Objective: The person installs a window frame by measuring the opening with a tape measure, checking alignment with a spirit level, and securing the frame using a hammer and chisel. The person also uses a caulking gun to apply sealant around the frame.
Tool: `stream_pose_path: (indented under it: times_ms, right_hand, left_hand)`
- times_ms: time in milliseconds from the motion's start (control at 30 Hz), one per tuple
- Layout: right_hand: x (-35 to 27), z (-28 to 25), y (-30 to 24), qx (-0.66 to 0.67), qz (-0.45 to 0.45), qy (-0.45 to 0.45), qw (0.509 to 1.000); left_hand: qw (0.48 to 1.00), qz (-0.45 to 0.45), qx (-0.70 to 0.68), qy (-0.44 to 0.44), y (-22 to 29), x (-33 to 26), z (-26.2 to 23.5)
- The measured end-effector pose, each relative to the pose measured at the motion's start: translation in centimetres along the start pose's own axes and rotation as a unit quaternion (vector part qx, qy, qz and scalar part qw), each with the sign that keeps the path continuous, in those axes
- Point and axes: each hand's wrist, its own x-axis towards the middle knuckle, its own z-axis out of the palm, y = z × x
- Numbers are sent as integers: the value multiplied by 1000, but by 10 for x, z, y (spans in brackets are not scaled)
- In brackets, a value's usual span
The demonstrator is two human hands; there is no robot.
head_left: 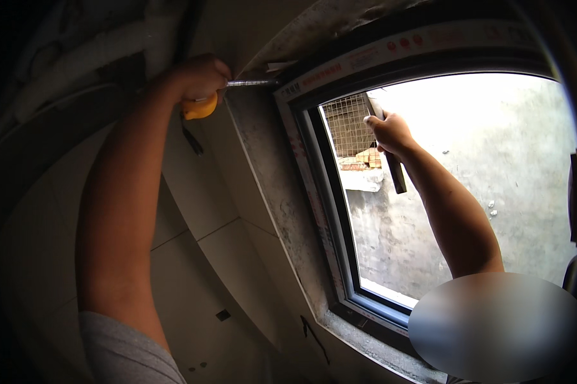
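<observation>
High on the left, my left hand (202,78) is closed around a yellow tape measure (200,107), with a dark strap (191,141) hanging below it. Its silver blade (253,82) reaches across the wall's reveal to the upper left corner of the window frame (320,80). Inside the window opening my right hand (392,133) grips a dark, flat bar (397,174), which slants down past the fist. What kind of tool or part the bar is, I cannot make out. A blurred patch covers the area below my right forearm.
Rough grey plaster (269,160) lines the reveal left of the frame. Large wall tiles (192,275) and thick pale pipes (96,51) lie in shadow on the left. Outside stand a weathered wall (474,166) and a metal grille (349,125) above some bricks.
</observation>
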Motion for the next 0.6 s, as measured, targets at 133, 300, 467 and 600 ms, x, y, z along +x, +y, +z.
stream_pose_path:
  times_ms: [133,300,467,600]
  right_hand:
    - [1,5,-6,26,18,19,999]
    - [-8,-3,-10,19,10,17,1000]
    - [-7,0,-13,1,-30,-23,999]
    - [-8,-6,6,-16,-6,-7,1000]
  left_hand:
    - [1000,1,-14,18,3,-2,1]
    - [1000,-3,-10,6,6,-4,0]
    - [1000,4,-5,9,-1,1,-1]
    - [999,22,-4,42,-2,0,4]
